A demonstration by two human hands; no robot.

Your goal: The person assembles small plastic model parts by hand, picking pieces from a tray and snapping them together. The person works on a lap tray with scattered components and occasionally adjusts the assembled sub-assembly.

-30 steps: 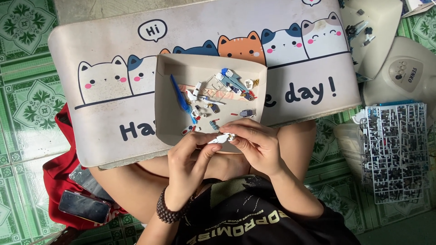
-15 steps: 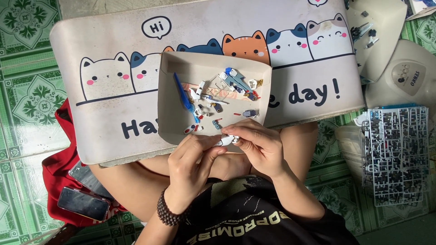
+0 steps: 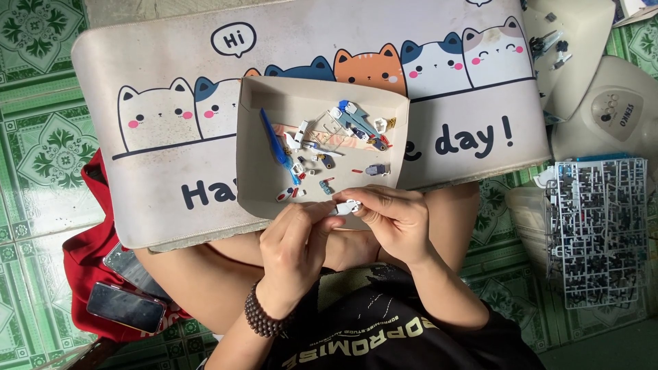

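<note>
Fingers [image 3: 327,211] of both hands pinch a small white part [image 3: 346,205] beside the parts-filled tray [image 3: 255,185].

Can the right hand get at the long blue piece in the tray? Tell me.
Probably yes. The blue piece lies uncovered in the open cardboard tray, just beyond the right hand. But both hands pinch a small white part.

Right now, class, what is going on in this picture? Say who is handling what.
A person sitting on a tiled floor holds a small white plastic piece between both hands, the left hand and right hand meeting at it. Just beyond lies a shallow cardboard tray of small model parts, resting on a cat-print mat. A grey parts frame lies to the right, a phone to the left.
</note>
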